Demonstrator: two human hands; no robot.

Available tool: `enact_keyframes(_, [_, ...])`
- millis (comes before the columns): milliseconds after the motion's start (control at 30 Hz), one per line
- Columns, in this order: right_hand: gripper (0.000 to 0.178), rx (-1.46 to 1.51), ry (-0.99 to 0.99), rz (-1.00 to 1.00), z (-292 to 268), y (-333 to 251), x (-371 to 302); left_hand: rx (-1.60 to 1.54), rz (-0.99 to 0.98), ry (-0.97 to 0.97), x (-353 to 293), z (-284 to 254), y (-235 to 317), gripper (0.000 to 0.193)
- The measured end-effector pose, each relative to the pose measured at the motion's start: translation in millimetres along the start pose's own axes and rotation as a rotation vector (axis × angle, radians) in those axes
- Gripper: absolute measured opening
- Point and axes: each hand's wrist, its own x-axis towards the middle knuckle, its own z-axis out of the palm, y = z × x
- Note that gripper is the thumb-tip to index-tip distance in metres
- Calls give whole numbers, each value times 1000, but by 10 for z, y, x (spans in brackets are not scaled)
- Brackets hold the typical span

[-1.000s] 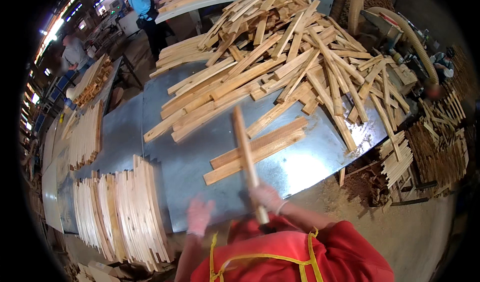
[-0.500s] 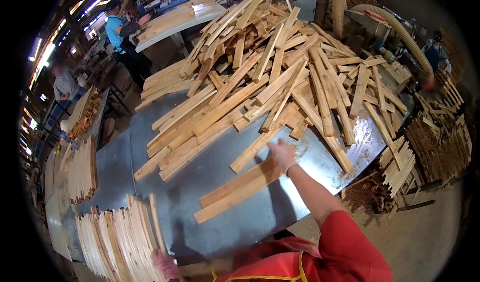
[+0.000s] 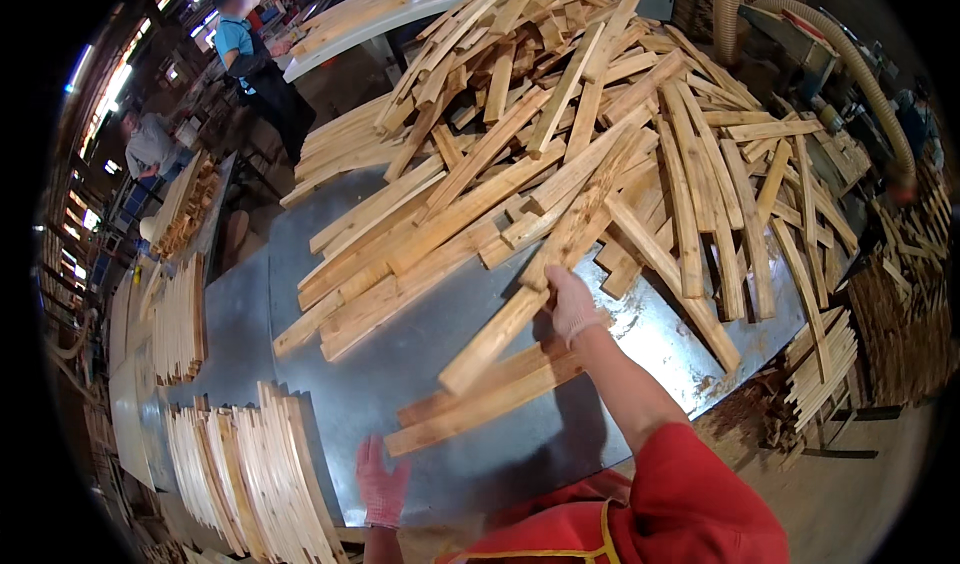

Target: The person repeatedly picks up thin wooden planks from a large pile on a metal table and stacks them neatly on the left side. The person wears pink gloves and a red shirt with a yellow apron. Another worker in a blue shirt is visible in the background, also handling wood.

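My right hand (image 3: 574,309), in a pale glove, is closed on a wooden slat (image 3: 492,342) at the near edge of a big heap. The slat slants down to the left over the metal table. Another slat (image 3: 585,219) with darker marks lies against it, partly behind my fingers. Below, two slats (image 3: 485,400) lie side by side on the tabletop, their right ends near my right wrist. My left hand (image 3: 382,482), in a pinkish glove, is open and holds nothing. It hovers by the table's near edge, between those two slats and a row of slats (image 3: 255,469) standing on edge.
The heap of loose slats (image 3: 560,114) covers the far part of the grey metal table (image 3: 340,404). Another row of slats (image 3: 178,324) stands at the left. Two people (image 3: 250,64) work beyond at the left. A ribbed hose (image 3: 850,59) hangs at the right, above stacked slats (image 3: 900,314).
My left hand has left the slat beside the row and moved right, opening. My right hand has gone from the two slats on the table to a slat at the heap.
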Motion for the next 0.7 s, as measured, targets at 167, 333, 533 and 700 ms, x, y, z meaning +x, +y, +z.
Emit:
enact_keyframes(167, [42, -92, -262, 159, -135, 464, -1381, -269, 180, -31, 479, -187, 965, 68])
enact_keyframes(333, [48, -558, -504, 165, -134, 962, -2176, -349, -1, -258, 716, 201, 1511, 81])
enact_keyframes(533, [64, -249, -515, 425, 8, 1196, -2630, -1583, -537, -705, 570, 533, 583, 60])
enact_keyframes(700, [67, -280, -470, 400, 56, 1622, -2608, -2116, -547, -903, 208, 241, -89, 58])
